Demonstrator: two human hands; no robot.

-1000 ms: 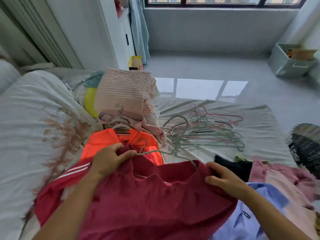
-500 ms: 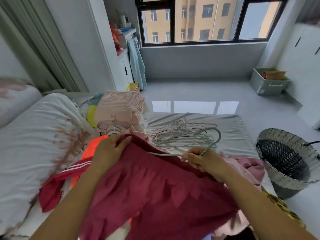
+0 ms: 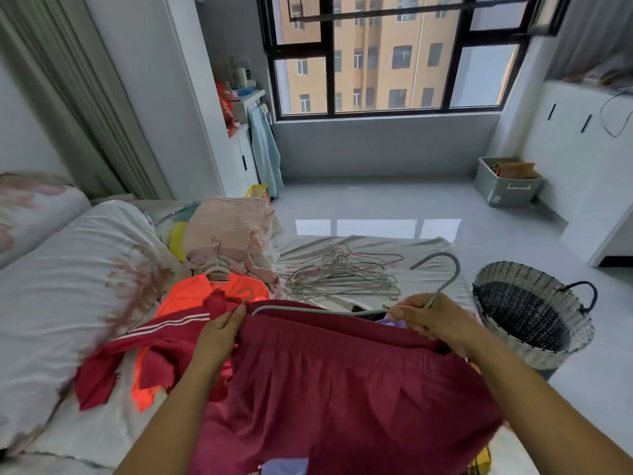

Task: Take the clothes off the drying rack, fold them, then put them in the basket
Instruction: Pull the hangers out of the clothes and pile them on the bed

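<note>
A dark red garment [image 3: 342, 389] with a gathered waistband hangs in front of me over the bed. My left hand [image 3: 219, 332] pinches its waistband at the left. My right hand [image 3: 430, 318] grips the neck of a grey wire hanger [image 3: 442, 272] and the right side of the waistband; the hanger's bar runs along the top of the garment. A woven basket [image 3: 534, 313] stands on the floor at the right, beside the bed.
On the bed lie an orange top [image 3: 191, 296], a red striped garment [image 3: 144, 341], a folded pink striped pile [image 3: 229, 224] and a heap of loose hangers [image 3: 342, 275]. A white duvet [image 3: 51, 286] fills the left. A grey bin [image 3: 507, 186] sits by the far wall.
The hanger has slid rightward out of the red garment, its hook now raised above my right hand. My left hand dropped lower on the waistband. The view tilted up toward the window.
</note>
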